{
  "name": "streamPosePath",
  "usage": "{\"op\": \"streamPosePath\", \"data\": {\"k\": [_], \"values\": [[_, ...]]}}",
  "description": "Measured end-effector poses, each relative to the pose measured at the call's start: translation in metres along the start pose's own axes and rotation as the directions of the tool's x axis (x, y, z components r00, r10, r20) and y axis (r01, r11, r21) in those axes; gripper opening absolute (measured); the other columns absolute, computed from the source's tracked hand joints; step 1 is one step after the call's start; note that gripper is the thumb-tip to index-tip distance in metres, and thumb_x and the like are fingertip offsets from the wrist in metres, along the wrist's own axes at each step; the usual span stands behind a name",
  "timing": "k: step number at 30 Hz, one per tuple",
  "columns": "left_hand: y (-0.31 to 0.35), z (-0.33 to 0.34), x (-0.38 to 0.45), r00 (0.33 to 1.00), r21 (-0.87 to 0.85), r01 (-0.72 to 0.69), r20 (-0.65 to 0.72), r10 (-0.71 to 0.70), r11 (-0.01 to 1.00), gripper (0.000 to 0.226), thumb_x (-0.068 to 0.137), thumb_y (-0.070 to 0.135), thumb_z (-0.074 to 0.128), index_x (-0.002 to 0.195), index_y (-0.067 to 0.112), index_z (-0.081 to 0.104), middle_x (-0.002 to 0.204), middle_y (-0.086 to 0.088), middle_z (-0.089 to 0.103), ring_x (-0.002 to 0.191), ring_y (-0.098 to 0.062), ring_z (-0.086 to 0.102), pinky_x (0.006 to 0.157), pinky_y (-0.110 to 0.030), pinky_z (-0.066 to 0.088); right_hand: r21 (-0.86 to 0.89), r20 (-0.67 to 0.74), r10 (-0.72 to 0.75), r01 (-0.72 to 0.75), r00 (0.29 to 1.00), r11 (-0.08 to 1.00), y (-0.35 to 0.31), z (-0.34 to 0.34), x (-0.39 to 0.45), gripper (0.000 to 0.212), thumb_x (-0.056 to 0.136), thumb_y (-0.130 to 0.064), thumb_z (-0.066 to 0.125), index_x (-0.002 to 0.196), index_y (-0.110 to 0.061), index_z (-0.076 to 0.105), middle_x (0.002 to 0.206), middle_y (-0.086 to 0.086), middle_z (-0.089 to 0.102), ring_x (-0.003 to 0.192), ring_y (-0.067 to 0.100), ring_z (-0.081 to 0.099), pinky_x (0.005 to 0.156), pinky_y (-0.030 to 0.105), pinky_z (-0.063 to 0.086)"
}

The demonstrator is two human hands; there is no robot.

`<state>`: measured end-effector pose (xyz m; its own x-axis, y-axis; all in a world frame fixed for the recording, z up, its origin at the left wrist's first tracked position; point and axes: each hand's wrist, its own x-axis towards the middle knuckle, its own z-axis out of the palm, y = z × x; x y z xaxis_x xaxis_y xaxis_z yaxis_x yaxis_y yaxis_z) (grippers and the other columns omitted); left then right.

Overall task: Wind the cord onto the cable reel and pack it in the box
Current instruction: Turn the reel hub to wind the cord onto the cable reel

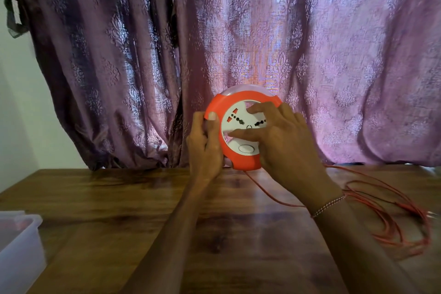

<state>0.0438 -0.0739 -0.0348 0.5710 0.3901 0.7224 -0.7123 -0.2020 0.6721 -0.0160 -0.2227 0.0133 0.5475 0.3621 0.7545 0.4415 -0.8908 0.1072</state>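
A round orange cable reel [216, 106] with a white socket face is held upright above the far part of the wooden table [119, 210]. My left hand [205, 143] grips its left rim, thumb on the orange front. My right hand [281, 141] lies over the white face, its fingers spread across the sockets. A thin red cord [267, 196] leaves the bottom of the reel, runs under my right wrist and ends in a loose pile of loops [403, 222] on the table at the right.
A translucent plastic box [21, 243] stands at the table's left front edge. A purple patterned curtain [143, 55] hangs right behind the table. Bare wood lies between the box and my arms.
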Motion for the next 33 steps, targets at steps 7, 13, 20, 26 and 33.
{"op": "streamPosePath", "data": {"k": [7, 13, 20, 26, 33], "values": [[0.001, -0.001, 0.001, 1.0, 0.0, -0.02, 0.004, 0.02, 1.0, 0.045, 0.099, 0.051, 0.041, 0.094, 0.008, 0.053, 0.082, -0.005, 0.064, 0.064, -0.001, 0.056, 0.062, -0.036, 0.05, 0.085, -0.077, 0.221, -0.214, 0.972, 0.973, -0.001, 0.014, 0.0, 0.059, 0.08, -0.066, 0.056, 0.135, -0.048, 0.049, 0.095, 0.008, 0.062, 0.087, 0.03, 0.063, 0.074, 0.042, 0.053], [0.0, 0.0, 0.001, 1.0, -0.013, -0.002, 0.015, 0.003, 1.0, 0.045, 0.099, 0.051, 0.041, 0.097, 0.008, 0.055, 0.08, 0.001, 0.067, 0.063, -0.003, 0.057, 0.06, -0.039, 0.052, 0.123, -0.177, 0.171, -0.15, 0.969, 0.981, 0.001, 0.012, 0.001, 0.046, 0.087, -0.053, 0.062, 0.128, -0.033, 0.063, 0.08, 0.005, 0.067, 0.08, 0.029, 0.063, 0.067, 0.04, 0.052], [0.0, 0.0, 0.003, 1.0, -0.003, 0.01, 0.013, -0.01, 1.0, 0.038, 0.103, 0.045, 0.042, 0.097, 0.009, 0.056, 0.082, 0.019, 0.07, 0.07, 0.002, 0.06, 0.064, -0.031, 0.053, 0.216, -0.168, -0.027, 0.063, 0.985, 0.974, 0.011, 0.009, 0.002, 0.026, 0.085, -0.012, 0.06, 0.105, -0.02, 0.075, 0.113, 0.006, 0.064, 0.103, 0.028, 0.053, 0.083, 0.044, 0.049], [-0.002, 0.0, 0.004, 1.0, 0.011, -0.005, -0.005, 0.005, 1.0, 0.034, 0.104, 0.04, 0.042, 0.098, 0.009, 0.056, 0.082, 0.025, 0.068, 0.072, 0.006, 0.061, 0.062, -0.014, 0.05, 0.11, 0.034, -0.09, 0.086, 0.995, 0.99, 0.007, 0.005, 0.001, 0.048, 0.075, -0.019, 0.047, 0.109, -0.041, 0.072, 0.141, 0.003, 0.051, 0.113, 0.033, 0.048, 0.088, 0.047, 0.048], [0.001, 0.0, 0.001, 1.0, 0.006, -0.025, 0.018, 0.025, 1.0, 0.047, 0.098, 0.054, 0.04, 0.098, 0.01, 0.056, 0.083, 0.016, 0.07, 0.069, 0.003, 0.062, 0.064, -0.032, 0.052, 0.095, -0.046, 0.031, -0.026, 0.998, 0.995, 0.003, 0.008, 0.0, 0.053, 0.076, -0.037, 0.032, 0.116, -0.049, 0.066, 0.125, 0.008, 0.054, 0.109, 0.032, 0.05, 0.082, 0.044, 0.049]]}}
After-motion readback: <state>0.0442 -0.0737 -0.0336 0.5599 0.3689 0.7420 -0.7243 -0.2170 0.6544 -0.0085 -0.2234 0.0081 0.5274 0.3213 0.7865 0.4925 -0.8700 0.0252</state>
